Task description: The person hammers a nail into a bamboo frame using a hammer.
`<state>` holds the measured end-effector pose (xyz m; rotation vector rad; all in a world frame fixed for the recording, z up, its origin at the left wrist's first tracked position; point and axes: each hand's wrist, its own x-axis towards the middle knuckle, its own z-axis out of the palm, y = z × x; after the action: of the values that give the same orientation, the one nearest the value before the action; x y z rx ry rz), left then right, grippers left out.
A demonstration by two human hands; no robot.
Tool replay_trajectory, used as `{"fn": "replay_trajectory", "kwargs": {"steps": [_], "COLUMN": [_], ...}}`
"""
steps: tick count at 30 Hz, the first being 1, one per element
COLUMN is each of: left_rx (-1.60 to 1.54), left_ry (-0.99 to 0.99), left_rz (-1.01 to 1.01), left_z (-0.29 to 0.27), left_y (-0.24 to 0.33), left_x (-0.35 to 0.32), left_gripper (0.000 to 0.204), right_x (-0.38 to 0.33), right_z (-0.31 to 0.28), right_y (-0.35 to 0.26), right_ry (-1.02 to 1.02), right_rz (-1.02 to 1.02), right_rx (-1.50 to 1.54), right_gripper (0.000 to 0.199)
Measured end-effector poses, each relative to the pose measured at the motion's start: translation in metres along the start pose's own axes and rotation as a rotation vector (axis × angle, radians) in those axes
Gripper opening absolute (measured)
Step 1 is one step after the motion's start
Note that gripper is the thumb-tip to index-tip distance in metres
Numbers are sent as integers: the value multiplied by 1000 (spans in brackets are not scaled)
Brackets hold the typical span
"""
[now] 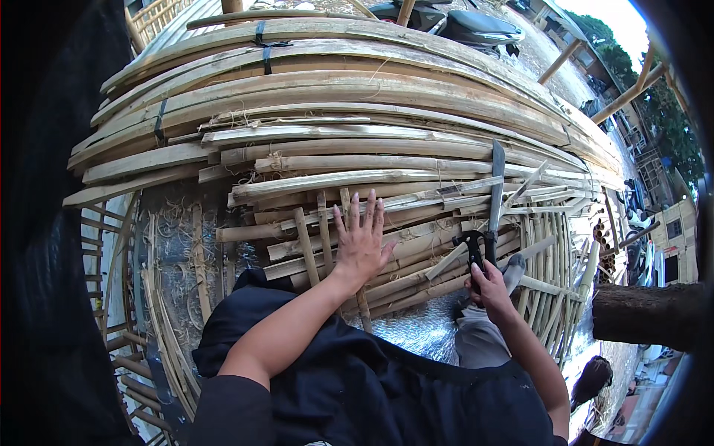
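Note:
My left hand (361,241) lies flat with fingers spread on bamboo strips, next to short upright-lying slats (306,245). Nothing is gripped in it. To the right, my right hand (492,292) is closed around the black handle of a claw hammer (473,239), its dark head pointing away from me. Right beside the hammer is a machete (497,189) with a long dark blade and black handle, lying across the bamboo pile (416,241). The lower end of its handle meets my right hand; whether the fingers hold it too, I cannot tell.
Long split bamboo poles (335,89) are stacked across the far side, tied with dark straps (264,46). A bamboo slat frame (547,260) stands at the right, near a thick dark log (647,316). Thin strips (165,334) lie at the left. A motorbike (476,30) is parked beyond.

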<state>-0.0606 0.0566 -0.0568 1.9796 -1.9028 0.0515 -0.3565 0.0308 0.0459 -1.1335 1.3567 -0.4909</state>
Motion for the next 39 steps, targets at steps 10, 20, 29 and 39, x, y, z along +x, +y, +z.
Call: {"fn": "replay_trajectory", "kwargs": {"steps": [10,20,29,39], "left_rx": [2,39,-34,3], "left_ry": [0,2,72,65], "left_rz": [-11,16,54,13], "left_z": [0,-1,1,-1], "left_y": [-3,-4,1,1], "left_x": [-1,1,4,3], "left_gripper": [92,94,85,85], "right_x": [-35,17,61,65], "right_z": [39,79,102,114], "right_y": [-103,-122,-69,-55], "right_ry": [-308,-369,23,40], "right_rz": [-195,-699,-789,-839], "right_rx": [-1185,-1504,-1026,-968], "right_gripper": [27,25,26,23]}}
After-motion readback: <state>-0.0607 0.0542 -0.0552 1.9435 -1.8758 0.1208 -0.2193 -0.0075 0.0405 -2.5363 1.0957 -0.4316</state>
